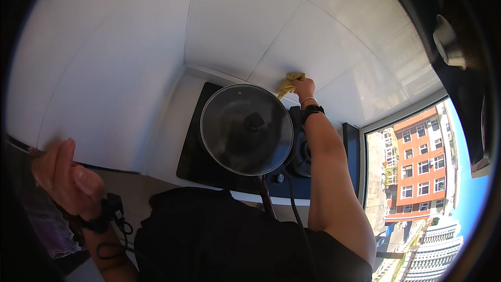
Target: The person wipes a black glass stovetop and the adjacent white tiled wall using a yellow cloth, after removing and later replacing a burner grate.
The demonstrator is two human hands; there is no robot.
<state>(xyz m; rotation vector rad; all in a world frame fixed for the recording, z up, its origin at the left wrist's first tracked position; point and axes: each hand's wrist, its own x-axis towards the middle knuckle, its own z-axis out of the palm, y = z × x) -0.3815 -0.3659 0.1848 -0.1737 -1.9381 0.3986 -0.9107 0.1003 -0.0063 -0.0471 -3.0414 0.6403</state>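
Note:
My right hand (pixel 304 88) grips a yellow cloth (pixel 289 84) and presses it to the tiled wall (pixel 332 35), low down behind the stove. Raised at the far left, my left hand (pixel 70 180) has loosely curled fingers and holds nothing that I can see. Between the two, a large pan with a glass lid (pixel 231 137) sits on the black gas hob (pixel 191 156), its handle pointing towards my body. The lid's black knob (pixel 254 121) is on top.
A burner (pixel 303 154) shows partly beneath my right forearm. A control knob (pixel 278 178) is at the hob's front. To the right is a window (pixel 362 164); a metal bowl-shaped object (pixel 450 43) appears at upper right. A black cable (pixel 293 199) runs past the pan handle.

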